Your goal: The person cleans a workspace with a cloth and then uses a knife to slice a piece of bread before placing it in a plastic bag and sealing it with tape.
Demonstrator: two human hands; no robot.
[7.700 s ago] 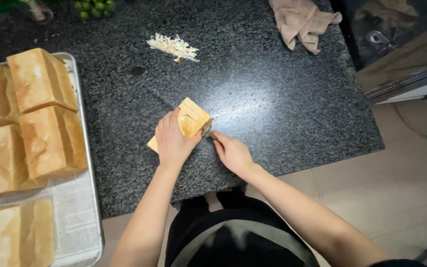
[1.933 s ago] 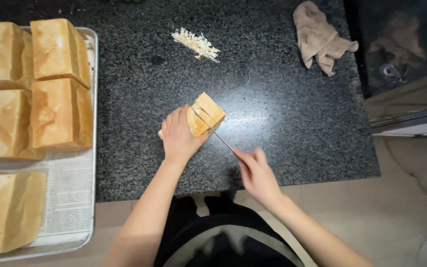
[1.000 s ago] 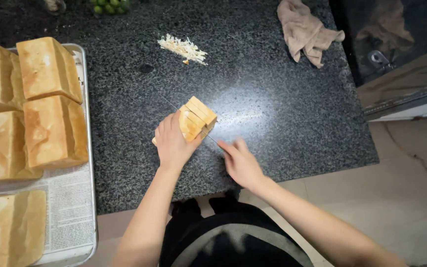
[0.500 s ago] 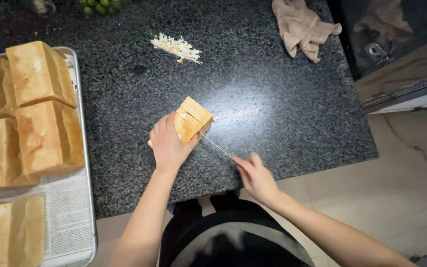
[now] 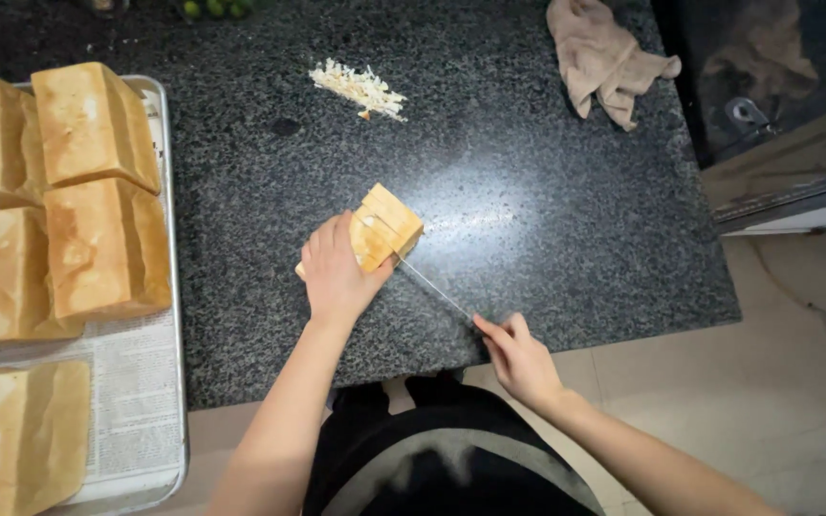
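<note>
1. A dark speckled stone tabletop (image 5: 547, 239) fills the frame from above, with pale tiled floor (image 5: 776, 354) showing past its near edge and a dark cabinet or appliance at the far right.
2. A metal tray (image 5: 160, 315) lined with printed paper sits at the left edge, carrying several whole golden loaves (image 5: 97, 124), upright and touching one another.
3. A crumpled beige cloth (image 5: 604, 57) lies at the far right of the tabletop, well apart from the work.
4. Near the middle, close to the near edge, rests a small loaf block (image 5: 389, 225), its far end already parted into slices that stand together.
5. The left hand (image 5: 336, 272) lies over the near end of the block, fingers curled down on it to pin it in place.
6. The right hand (image 5: 518, 358) is clamped around the handle of a thin knife (image 5: 432, 290), whose blade runs up to the block's side.
7. The slicing looks mid-stroke; the next cut would seem to call for a steady sawing motion, with the holding fingers kept clear of the blade.
8. A small heap of pale crumbs and trimmings (image 5: 360, 88) lies farther back.
</note>
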